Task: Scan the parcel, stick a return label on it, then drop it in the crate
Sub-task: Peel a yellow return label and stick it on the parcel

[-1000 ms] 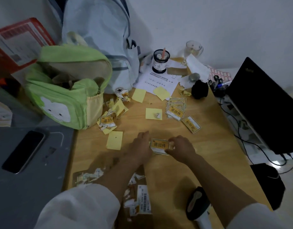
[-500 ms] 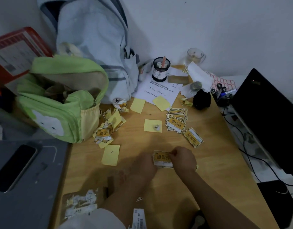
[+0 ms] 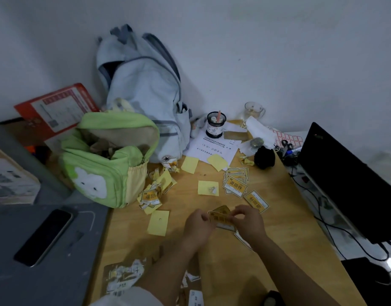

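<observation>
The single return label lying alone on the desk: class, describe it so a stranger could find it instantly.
Start at the black laptop on the right, then move left onto the wooden desk. Just beyond the right hand lies one yellow return label, flat and alone, unlike the fanned stack of labels beside it.

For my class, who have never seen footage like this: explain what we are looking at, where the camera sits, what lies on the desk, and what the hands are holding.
No machine here: a person wears a camera on the head, looking down at their own hands. The left hand and right hand together pinch a yellow return label, apparently peeling it. On the wooden desk lie a stack of labels, yellow backing papers, a green backpack and a pale blue backpack. A phone lies on the grey surface beside it.
</observation>
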`<state>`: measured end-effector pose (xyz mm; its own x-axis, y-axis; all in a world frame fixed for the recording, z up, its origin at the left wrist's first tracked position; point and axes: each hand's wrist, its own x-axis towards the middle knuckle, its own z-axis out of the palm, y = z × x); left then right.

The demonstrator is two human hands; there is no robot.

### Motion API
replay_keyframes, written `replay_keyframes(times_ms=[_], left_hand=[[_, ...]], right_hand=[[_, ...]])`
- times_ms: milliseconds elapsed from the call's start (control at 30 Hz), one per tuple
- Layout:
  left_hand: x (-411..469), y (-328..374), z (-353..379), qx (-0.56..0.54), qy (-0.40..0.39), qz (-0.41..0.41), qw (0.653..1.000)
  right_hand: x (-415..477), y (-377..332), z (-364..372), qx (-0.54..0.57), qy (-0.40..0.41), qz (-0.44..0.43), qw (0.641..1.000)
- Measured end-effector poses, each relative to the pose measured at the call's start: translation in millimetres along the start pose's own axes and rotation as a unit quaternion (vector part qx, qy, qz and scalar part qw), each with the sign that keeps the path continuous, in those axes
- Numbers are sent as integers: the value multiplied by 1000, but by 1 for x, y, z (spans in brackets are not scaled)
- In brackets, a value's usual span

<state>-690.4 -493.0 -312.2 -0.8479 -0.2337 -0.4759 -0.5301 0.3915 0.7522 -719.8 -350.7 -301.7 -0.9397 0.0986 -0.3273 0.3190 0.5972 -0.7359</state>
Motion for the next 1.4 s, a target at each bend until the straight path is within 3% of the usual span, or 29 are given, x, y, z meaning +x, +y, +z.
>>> replay_keyframes(times_ms=[133, 333, 467, 700, 900, 1100, 1400], left_hand=[[-4, 4, -6, 15, -3, 4, 1000], [-11, 25, -30, -28, 32, 41, 998], [-21, 54, -66, -49, 34, 107, 992], [-74, 115, -146, -162, 77, 216, 960], [-129, 136, -193, -199, 118, 289, 929], [-179, 133, -203, -266, 174, 323, 891], [-238, 136, -218, -318, 181, 381, 849]], right_hand=[[-7, -7, -7, 13, 26, -8, 1000], [-21, -36, -24, 157, -5, -46, 987], [-27, -69, -40, 238, 12, -53, 970], [-68, -163, -74, 354, 3, -143, 924], [-124, -217, -101, 347, -4, -240, 907], [-184, -226, -95, 352, -10, -263, 898], [-248, -226, -104, 399, 17, -277, 874]])
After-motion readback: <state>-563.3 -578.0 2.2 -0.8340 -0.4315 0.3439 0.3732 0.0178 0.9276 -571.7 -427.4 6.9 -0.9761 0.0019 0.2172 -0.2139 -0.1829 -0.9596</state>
